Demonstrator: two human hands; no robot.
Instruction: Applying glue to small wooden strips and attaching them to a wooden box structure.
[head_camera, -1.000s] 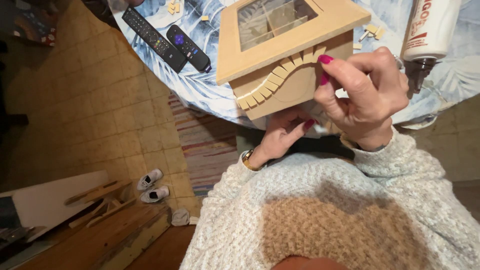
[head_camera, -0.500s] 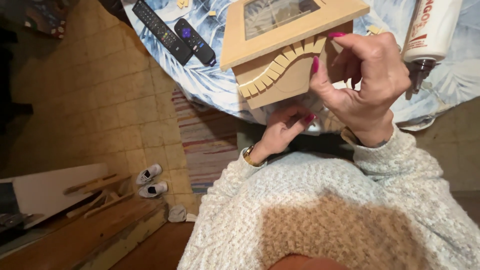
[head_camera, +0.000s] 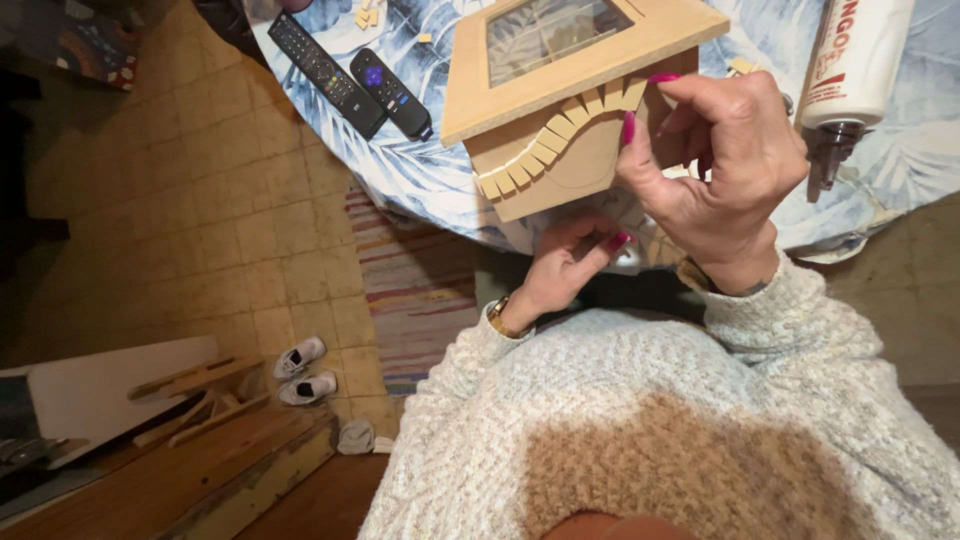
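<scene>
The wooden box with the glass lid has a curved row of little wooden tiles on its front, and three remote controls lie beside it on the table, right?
Nearly. The head view shows two remote controls, not three, lying on the table beside the wooden box. The curved row of little tiles on its front is right.

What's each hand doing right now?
Left hand: under the wooden box, fingers curled against its underside, supporting it.
Right hand: fingertips pinched at the strip of small wooden pieces on the box front.

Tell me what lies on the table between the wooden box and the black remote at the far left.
In the head view, a second, shorter black remote lies between the long black remote and the wooden box, on the patterned tablecloth.
</scene>
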